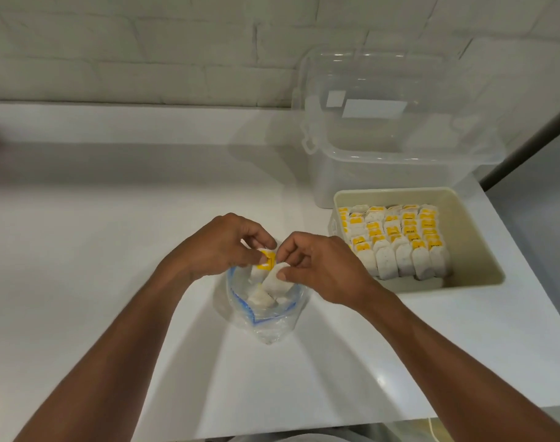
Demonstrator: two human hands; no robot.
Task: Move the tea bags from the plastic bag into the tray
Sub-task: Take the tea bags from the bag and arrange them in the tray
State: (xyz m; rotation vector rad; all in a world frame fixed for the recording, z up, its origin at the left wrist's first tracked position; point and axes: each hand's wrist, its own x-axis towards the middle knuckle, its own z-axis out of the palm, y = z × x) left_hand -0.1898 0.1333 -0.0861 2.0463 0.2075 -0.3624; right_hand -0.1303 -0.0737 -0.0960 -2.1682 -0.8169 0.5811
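head view, sole view.

hands: left hand [221, 247] and right hand [320, 269] meet knuckle to knuckle above the mouth of the plastic bag [262, 323]. both have fingers curled. the left pinches the yellow tag end of a small cluster of tea bags [267, 263]; the right thumb and forefinger pinch the white pouch part of the same cluster. whether it is one bag or two stuck together cannot be told. both forearms reach in from the lower corners and converge at the bag, wrists roughly level, palms turned down and inward.

task's things, location: the cluster is lifted partly clear of the bag's blue-edged opening, not yet carried toward the tray [470, 231]. loose tea bags [261, 299], a few, lie inside the plastic bag, which stands crumpled on the white counter [113, 218]. the beige tray sits well to the right of the bag.

progress, as judged: mostly done. rows of tea bags [396, 240] stand packed on edge across the tray's left and middle, with a bare strip at its right and near side. left to do: the held cluster and the small remainder in the bag.

other: clear lidded container [393, 132] behind the tray, against the white brick wall [145, 43].
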